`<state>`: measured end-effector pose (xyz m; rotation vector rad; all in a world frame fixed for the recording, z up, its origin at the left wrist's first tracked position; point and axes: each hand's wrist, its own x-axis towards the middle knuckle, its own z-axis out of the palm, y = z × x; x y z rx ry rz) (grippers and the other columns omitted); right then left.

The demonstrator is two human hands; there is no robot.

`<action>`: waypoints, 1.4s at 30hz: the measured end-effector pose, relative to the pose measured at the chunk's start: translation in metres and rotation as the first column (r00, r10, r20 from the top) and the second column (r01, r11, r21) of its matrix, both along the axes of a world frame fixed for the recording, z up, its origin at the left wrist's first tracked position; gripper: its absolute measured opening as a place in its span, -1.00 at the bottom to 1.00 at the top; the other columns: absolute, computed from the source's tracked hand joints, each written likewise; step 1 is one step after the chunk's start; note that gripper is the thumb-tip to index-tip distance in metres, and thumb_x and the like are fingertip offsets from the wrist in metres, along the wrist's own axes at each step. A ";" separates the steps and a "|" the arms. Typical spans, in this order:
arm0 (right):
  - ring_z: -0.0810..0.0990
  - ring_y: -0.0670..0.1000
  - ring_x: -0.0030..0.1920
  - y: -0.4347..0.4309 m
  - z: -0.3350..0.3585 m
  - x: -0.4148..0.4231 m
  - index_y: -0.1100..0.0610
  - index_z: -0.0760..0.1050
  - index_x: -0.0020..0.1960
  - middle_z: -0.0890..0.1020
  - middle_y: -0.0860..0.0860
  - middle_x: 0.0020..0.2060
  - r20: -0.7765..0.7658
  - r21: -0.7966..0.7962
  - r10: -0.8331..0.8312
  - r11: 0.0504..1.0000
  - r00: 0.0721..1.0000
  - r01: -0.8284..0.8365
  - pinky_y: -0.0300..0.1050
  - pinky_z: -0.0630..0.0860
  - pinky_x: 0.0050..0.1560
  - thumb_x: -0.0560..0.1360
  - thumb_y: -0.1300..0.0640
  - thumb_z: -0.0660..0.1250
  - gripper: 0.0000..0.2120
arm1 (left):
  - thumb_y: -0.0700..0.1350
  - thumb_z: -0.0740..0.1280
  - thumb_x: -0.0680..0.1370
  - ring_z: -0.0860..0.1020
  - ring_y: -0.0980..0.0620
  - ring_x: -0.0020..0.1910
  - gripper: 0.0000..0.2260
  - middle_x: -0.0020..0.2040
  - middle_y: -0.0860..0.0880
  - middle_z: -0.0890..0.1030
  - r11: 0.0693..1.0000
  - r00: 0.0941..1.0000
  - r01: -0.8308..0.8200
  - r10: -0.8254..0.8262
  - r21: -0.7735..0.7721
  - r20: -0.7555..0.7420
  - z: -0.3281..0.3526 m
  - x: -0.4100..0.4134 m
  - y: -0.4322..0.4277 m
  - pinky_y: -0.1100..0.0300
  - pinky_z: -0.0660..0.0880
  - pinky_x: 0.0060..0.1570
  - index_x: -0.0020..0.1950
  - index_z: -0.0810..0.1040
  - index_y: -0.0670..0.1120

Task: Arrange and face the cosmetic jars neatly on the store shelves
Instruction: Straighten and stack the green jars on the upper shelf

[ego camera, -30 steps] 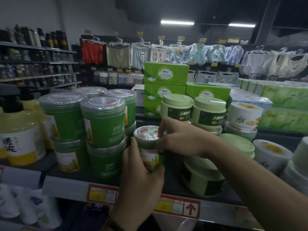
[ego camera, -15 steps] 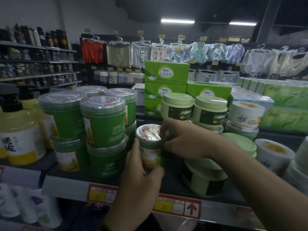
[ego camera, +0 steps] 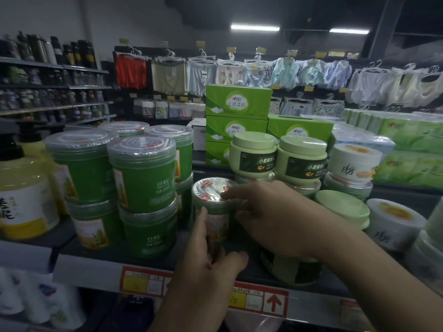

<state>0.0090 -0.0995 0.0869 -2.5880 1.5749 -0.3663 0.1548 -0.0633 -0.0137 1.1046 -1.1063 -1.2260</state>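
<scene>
Green jar with clear lid (ego camera: 212,207), small, upright on the shelf (ego camera: 96,262) at centre frame, gripped by both hands. Left hand (ego camera: 211,264) comes up from 6 o'clock: thumb on the jar's left side, remaining fingers wrapped round its front lower part, so clamped on the jar body. Right hand (ego camera: 275,219) enters from 4 o'clock: fingertips (ego camera: 226,194) rest on the lid's right edge, other fingers curl against the jar's right side. Label partly hidden and motion-blurred; can't tell which way it faces.

At the jar's 9 o'clock, just beside it: green jars stacked two high (ego camera: 143,195), front pair plus more behind, clear lids on top. At 1 o'clock: two pale-green jars with dark labels (ego camera: 278,159) on the upper tier. At 3 o'clock, behind the right wrist: pale-green lid (ego camera: 342,207) of a lower jar. Further right: white jars with orange tops (ego camera: 354,164). At 9 o'clock far left: yellow pump bottle (ego camera: 21,188). At 12 o'clock behind: green tissue boxes (ego camera: 237,109). Shelf edge at 6 o'clock carries a red price tag with arrow (ego camera: 263,301).
</scene>
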 end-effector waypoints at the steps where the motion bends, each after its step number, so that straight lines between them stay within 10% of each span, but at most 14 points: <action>1: 0.58 0.01 0.42 -0.001 0.000 0.000 -0.08 0.43 0.60 0.62 -0.02 0.44 0.002 -0.003 0.004 1.000 1.000 -0.004 -0.15 0.50 0.34 0.64 0.16 0.30 -0.47 | -0.21 0.47 0.55 0.44 0.65 -0.14 -0.14 0.32 0.32 0.41 1.000 1.000 0.005 -0.005 -0.004 -0.010 0.001 -0.001 -0.001 0.51 0.36 -0.12 0.69 0.12 0.27; 8: 0.64 0.11 0.13 -0.009 -0.002 0.002 0.00 0.54 0.37 0.69 0.04 0.11 -0.024 0.002 0.014 1.000 1.000 -0.014 0.06 0.59 0.16 0.62 0.17 0.29 -0.66 | 0.03 0.46 0.27 0.46 0.52 0.08 -0.02 0.23 0.41 0.47 0.995 0.999 0.050 -0.047 -0.083 0.027 0.007 0.002 -0.012 0.35 0.44 0.10 0.68 0.17 0.24; 23: 0.61 0.20 0.15 -0.032 -0.008 0.002 0.04 0.41 0.37 0.65 0.12 0.16 -0.083 0.067 0.019 0.998 0.996 -0.013 0.15 0.59 0.17 0.59 0.17 0.29 -0.64 | 0.09 0.47 0.32 0.48 0.26 0.36 -0.03 0.48 0.20 0.41 0.995 0.993 0.084 -0.079 -0.058 0.088 0.010 0.000 -0.025 0.05 0.41 0.49 0.67 0.10 0.32; 42: 0.59 0.23 0.21 -0.041 -0.009 0.004 0.09 0.31 0.52 0.60 0.20 0.29 -0.109 0.104 -0.033 0.994 0.993 0.045 0.01 0.51 0.10 0.61 0.19 0.28 -0.51 | 0.06 0.50 0.40 0.48 0.27 0.35 -0.07 0.41 0.23 0.48 0.995 0.983 0.073 -0.060 -0.069 0.172 0.015 0.000 -0.032 0.16 0.38 0.34 0.69 0.11 0.24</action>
